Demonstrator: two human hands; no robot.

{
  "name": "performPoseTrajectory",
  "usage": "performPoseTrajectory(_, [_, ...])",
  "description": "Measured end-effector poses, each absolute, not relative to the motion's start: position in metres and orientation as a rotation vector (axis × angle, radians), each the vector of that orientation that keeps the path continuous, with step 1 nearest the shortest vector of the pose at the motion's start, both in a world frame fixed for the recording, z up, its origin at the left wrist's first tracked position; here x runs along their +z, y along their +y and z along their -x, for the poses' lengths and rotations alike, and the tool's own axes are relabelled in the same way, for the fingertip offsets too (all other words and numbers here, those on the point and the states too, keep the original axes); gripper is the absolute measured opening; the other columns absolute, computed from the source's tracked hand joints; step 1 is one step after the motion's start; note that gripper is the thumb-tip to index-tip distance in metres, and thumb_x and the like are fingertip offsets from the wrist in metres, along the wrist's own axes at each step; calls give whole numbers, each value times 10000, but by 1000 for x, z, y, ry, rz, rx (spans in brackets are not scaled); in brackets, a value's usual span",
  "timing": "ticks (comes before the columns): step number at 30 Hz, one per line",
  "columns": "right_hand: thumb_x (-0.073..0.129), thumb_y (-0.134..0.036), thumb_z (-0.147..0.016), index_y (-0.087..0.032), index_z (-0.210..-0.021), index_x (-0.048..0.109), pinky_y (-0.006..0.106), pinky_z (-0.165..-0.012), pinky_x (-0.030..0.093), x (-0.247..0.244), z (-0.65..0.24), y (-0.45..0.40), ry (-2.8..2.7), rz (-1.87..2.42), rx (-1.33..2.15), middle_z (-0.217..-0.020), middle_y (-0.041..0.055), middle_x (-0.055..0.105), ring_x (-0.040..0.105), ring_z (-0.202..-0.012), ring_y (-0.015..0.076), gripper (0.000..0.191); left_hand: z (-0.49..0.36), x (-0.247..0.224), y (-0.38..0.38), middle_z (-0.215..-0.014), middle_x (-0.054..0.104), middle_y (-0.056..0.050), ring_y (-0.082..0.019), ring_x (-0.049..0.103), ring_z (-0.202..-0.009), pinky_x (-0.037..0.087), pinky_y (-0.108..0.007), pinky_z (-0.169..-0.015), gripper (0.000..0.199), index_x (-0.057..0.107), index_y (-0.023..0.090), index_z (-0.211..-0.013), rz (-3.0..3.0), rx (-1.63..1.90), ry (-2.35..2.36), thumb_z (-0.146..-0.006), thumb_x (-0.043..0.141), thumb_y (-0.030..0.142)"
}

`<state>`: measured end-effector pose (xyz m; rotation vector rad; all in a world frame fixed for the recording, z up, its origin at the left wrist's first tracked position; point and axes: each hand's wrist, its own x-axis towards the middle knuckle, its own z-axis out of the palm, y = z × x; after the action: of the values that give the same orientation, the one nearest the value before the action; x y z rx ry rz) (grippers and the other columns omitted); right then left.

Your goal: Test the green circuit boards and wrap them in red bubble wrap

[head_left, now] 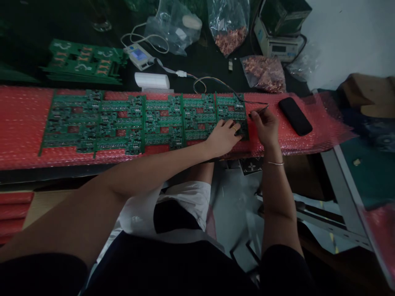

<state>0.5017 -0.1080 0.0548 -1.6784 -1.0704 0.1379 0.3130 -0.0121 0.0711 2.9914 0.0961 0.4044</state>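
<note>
A row of green circuit board panels [160, 119] lies on red bubble wrap. My left hand [224, 137] rests on the rightmost circuit board panel [226, 102], fingers bent and a little apart, a ring on one of them. Just right of that panel, my right hand [267, 126] is closed in a pinch on the end of a thin cable [226, 85]. The cable's tip is too small to make out. It runs back through a white connector [181, 73] to a small handheld tester [138, 55] with a lit screen.
Stacked green boards [86, 61] stand at the back left, near a white roll [152, 80]. Bags of copper-coloured parts [263, 73] and a scale [279, 48] are at the back. A black phone [295, 116] lies right on the bubble wrap [21, 127].
</note>
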Motion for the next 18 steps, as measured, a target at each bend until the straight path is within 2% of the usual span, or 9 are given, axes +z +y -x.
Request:
performPoseTrajectory(5, [667, -557, -947, -244, -972, 698, 374, -828, 587, 65, -497, -101, -1158, 1666, 142, -887, 21, 717, 689, -838, 192, 316, -314, 75, -17, -1368, 647, -141, -337, 536, -1268, 410, -473, -960, 328, 773, 226, -1194, -2959, 354, 109, -1051, 480, 189])
performPoseTrajectory(11, [628, -570, -967, -280, -1000, 712, 400, -871, 590, 76, -481, -85, -1389, 1682, 221, -968, 34, 740, 698, -885, 215, 303, -271, 95, 9, -1469, 588, -134, -292, 509, -1392, 400, -459, -1175, 413, 591, 193, -1446, -2695, 315, 44, -1042, 539, 262])
performPoseTrajectory(14, [604, -566, -981, -295, -973, 703, 419, -872, 589, 75, -476, -81, -1494, 1716, 215, -955, 43, 735, 695, -908, 237, 288, -219, 105, 31, -1406, 618, -129, -256, 569, -1338, 447, -432, -1170, 339, 638, 179, -1347, -2556, 409, 148, -1043, 511, 257])
performPoseTrajectory(18, [567, -562, -1000, -296, -929, 689, 449, -899, 590, 75, -473, -81, -1577, 1764, 191, -927, 55, 723, 684, -936, 257, 301, -147, 109, 45, -1217, 686, -88, -228, 660, -1172, 536, -392, -1068, 240, 691, 195, -1154, -2462, 481, 420, -1029, 529, 320])
